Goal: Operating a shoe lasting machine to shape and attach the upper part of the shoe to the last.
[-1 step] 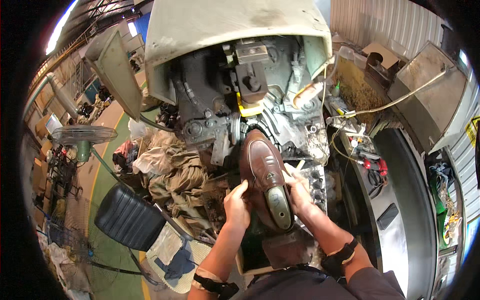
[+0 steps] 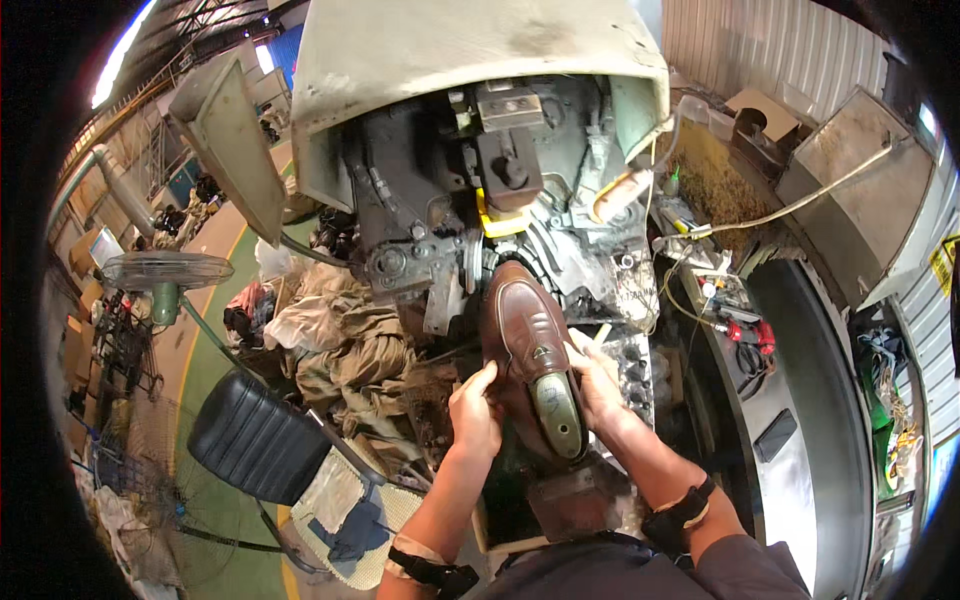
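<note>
Green workshop floor (image 2: 212,355) left, pale-hooded machine (image 2: 480,45) ahead. Brown shoe (image 2: 524,312) between hands, toe toward machine. Left hand (image 2: 475,413) and right hand (image 2: 598,385) grip its sides, fingers curled in, partly hidden.

Pale machine hood (image 2: 470,45) a touch lower and farther right in view than before.

On my screen, a ribbed black padded chair back (image 2: 258,437), a round wire-caged fan (image 2: 167,278), heaped crumpled brown fabric (image 2: 352,352)
</note>
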A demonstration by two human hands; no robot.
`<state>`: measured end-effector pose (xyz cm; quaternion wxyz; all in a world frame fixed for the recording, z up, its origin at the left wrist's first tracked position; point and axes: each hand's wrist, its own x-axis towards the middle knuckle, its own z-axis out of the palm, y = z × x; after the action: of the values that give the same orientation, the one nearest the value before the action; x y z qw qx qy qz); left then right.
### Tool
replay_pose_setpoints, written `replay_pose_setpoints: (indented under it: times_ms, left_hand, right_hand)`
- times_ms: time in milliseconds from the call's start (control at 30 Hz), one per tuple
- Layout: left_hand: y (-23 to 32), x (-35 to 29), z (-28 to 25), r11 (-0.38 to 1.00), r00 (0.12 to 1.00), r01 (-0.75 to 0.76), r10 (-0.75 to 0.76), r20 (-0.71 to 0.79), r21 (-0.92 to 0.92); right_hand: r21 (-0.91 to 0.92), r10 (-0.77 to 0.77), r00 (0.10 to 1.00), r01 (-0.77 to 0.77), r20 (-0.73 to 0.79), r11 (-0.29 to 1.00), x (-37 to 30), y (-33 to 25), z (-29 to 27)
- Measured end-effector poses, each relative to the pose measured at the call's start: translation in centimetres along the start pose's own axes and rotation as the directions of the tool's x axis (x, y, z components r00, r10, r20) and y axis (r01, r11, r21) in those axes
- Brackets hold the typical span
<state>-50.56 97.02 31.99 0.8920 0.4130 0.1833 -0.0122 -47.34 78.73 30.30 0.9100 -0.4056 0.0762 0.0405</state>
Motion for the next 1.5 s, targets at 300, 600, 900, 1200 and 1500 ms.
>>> replay_pose_setpoints:
  times_ms: [300, 600, 900, 1200, 1500]
  left_hand:
    - [-0.6, 6.5, -0.1, 0.981, 0.982, 0.190, -0.190, -0.011, -0.046]
    - [-1.5, 7.5, -0.3, 0.961, 0.966, 0.254, -0.258, -0.031, -0.106]
    - [-4.2, 8.0, 2.2, 0.929, 0.970, 0.062, -0.142, -0.197, -0.364]
    - [-5.6, 8.9, 2.0, 0.936, 0.972, -0.015, -0.069, -0.225, -0.352]
    - [-4.4, 8.2, 2.5, 0.868, 0.985, 0.149, -0.173, -0.007, -0.474]
  right_hand:
    - [-0.078, -0.020, 0.996, 0.014, -0.082, 0.997, 5.7, 1.1, -1.1]
    - [0.020, 0.129, 0.984, -0.128, -0.124, 0.992, 5.6, -0.2, 0.2]
    - [-0.151, -0.066, 0.977, 0.035, -0.204, 0.988, 7.5, 2.9, -1.0]
    - [-0.317, -0.237, 0.918, 0.132, -0.319, 0.939, 9.2, 4.6, -2.3]
    - [0.168, 0.106, 0.994, -0.102, -0.010, 0.981, 6.5, 2.3, -1.6]
